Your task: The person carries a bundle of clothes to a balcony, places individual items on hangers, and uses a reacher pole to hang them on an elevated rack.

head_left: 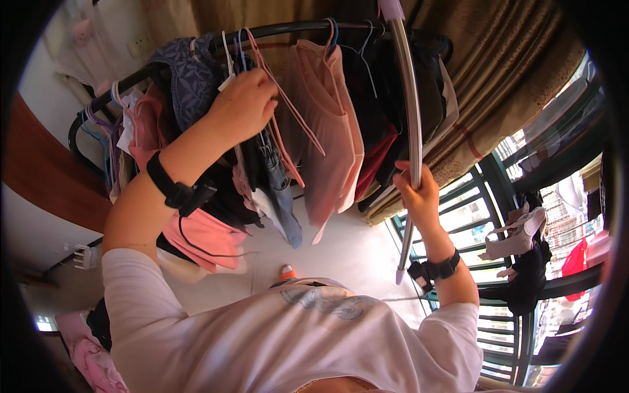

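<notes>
My left hand (246, 105) is raised at the clothes rail (282, 27), its fingers curled among the hangers. A pink hanger (298, 118) with no garment on it hangs right beside those fingers; whether they grip it is hidden. A pale pink sleeveless top (325, 124) hangs just right of it, and a dark blue lace garment (191, 82) is on the left. My right hand (419, 193) is wrapped round a long silver pole (411, 98), which stands nearly upright with lilac ends.
More clothes hang along the rail, with pink cloth (206, 239) low on the left. Gold-brown curtains (504, 72) hang behind. To the right is a barred window (481, 216) with small laundry (524, 239) by it. Pale floor tiles (341, 252) lie below.
</notes>
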A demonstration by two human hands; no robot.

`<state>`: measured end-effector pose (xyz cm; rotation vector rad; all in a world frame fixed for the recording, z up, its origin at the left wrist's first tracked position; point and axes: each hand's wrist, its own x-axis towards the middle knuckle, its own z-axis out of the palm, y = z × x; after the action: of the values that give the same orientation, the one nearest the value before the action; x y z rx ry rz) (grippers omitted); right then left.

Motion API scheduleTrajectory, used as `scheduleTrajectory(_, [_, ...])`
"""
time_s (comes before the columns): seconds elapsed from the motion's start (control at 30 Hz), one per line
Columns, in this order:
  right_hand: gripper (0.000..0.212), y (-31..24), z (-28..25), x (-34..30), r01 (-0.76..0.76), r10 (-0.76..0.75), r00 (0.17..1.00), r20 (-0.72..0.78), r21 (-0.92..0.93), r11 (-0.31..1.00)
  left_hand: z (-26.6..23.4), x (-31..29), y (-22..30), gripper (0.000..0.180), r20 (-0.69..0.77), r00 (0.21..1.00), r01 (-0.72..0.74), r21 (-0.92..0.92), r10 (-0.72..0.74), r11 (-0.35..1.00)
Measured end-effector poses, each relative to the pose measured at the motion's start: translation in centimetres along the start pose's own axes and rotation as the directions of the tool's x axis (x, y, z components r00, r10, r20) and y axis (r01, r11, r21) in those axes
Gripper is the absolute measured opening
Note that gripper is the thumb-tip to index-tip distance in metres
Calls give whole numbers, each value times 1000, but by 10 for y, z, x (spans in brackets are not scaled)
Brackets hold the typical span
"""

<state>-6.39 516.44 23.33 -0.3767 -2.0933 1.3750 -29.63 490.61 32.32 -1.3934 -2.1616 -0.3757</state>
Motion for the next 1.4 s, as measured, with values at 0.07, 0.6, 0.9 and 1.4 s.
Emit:
scheduleTrajectory(0.07, [23, 7, -24, -28, 31, -33, 999, -19, -91, 995, 4, 9, 3, 21, 21, 986, 166, 29, -166, 986])
scheduleTrajectory(0.6, [26, 76, -217, -266, -116, 33, 983, -180, -474, 873, 76, 60, 60, 35, -315, 594, 783, 16, -740, 622])
scheduleTrajectory(0.9, [27, 98, -242, -329, -247, 90, 944, -316, -502, 829, 85, 80, 126, 23, -101, 622, 202, -938, -777, 283])
scheduleTrajectory(1.4, [26, 135, -280, -401, -266, -46, 774, -632, -390, 882, 91, 124, 371, 35, 146, 918, 130, -989, -368, -68])
